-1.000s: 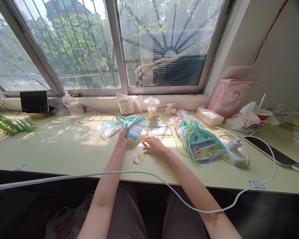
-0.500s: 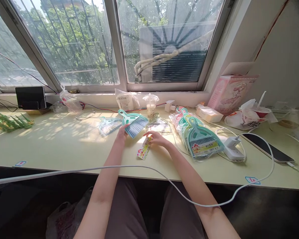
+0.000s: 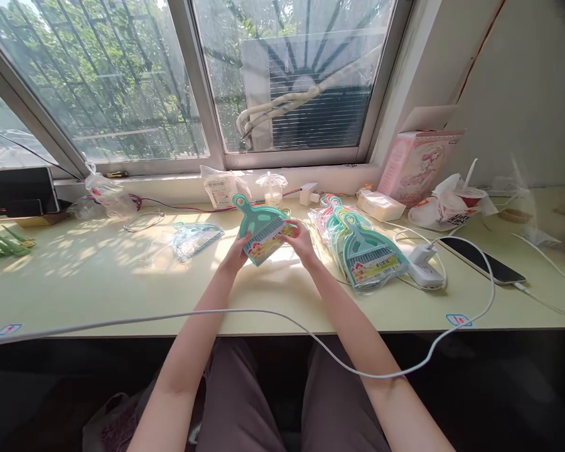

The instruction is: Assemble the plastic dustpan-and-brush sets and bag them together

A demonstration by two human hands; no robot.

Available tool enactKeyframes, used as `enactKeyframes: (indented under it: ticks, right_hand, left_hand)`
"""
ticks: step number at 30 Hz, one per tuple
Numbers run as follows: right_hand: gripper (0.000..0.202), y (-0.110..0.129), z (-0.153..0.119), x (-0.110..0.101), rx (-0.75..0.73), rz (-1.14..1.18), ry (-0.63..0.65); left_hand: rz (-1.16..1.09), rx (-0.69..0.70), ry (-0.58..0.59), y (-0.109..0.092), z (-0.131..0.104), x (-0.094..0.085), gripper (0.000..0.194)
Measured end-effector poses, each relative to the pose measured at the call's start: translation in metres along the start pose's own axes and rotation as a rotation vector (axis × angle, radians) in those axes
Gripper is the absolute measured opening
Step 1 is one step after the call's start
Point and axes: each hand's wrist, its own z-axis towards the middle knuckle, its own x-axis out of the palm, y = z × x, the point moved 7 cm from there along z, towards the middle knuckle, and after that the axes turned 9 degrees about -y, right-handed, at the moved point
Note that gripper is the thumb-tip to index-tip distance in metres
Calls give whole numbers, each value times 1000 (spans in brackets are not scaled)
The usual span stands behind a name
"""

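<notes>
My left hand (image 3: 236, 252) is closed on the lower left side of a mint-green dustpan (image 3: 258, 216) with a small brush set in it, tilted above the table. A printed label card (image 3: 269, 241) lies across the brush bristles. My right hand (image 3: 302, 242) pinches the card's right end against the dustpan's edge. To the right lies a pile of bagged dustpan-and-brush sets (image 3: 374, 248), mint green with some pink, the front one showing a similar card. A clear plastic bag with a pale green dustpan set (image 3: 193, 240) lies to the left.
A white cable (image 3: 258, 311) runs across in front of my forearms. At right are a power strip (image 3: 424, 273), a phone (image 3: 483, 258) and a pink box (image 3: 417, 166). A lidded plastic cup (image 3: 272, 188) stands by the window; a tablet (image 3: 22, 191) is far left.
My right hand has lifted the label card off the table and brought it onto the brush bristles. The dustpan now sits more upright between both hands. The view has shifted to the right.
</notes>
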Motion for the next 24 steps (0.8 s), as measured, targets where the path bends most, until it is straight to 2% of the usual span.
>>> enactKeyframes:
  ticks: [5, 10, 17, 24]
  right_hand:
    - [44, 9, -3, -9, -199, -235, -187]
    - [36, 15, -6, -17, -261, -375, -296]
    - [32, 18, -4, -12, -297, -391, -211]
    - [30, 23, -6, -13, -267, -392, -228]
  left_hand:
    - [32, 45, 104, -3, -8, 18, 67]
    - [104, 70, 124, -8, -15, 26, 76]
    - [157, 76, 108, -11, -18, 28, 72]
    - [159, 85, 80, -14, -16, 25, 70]
